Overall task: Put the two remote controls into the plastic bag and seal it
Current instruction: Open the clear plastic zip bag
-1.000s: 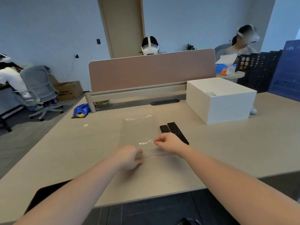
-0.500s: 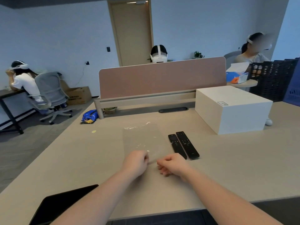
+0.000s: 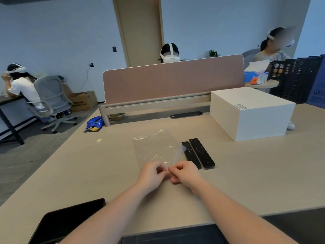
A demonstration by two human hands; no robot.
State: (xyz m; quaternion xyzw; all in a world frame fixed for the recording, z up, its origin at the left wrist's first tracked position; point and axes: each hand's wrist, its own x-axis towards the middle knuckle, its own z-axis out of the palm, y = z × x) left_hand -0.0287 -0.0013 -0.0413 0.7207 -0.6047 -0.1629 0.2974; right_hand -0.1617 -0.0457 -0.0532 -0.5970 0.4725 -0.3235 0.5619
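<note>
A clear plastic bag [image 3: 154, 147] lies flat on the beige table [image 3: 246, 173], its near end towards me. Both my hands pinch that near edge: my left hand [image 3: 152, 175] on the left part, my right hand [image 3: 184, 173] lifting a strip or flap of the plastic that rises up to the right. Two black remote controls lie side by side just right of the bag: the shorter one [image 3: 190, 154] next to my right hand, the longer one [image 3: 202, 153] beyond it. Neither remote is inside the bag.
A white box [image 3: 251, 113] stands at the back right. A pink divider panel [image 3: 172, 80] closes the far edge. A black tablet [image 3: 66, 221] lies near the front left edge. People with headsets sit behind and at the left.
My hands came together at the bag's near edge. The right hand has raised a strip of plastic that lay flat before. The camera view shifted; the remotes stayed put.
</note>
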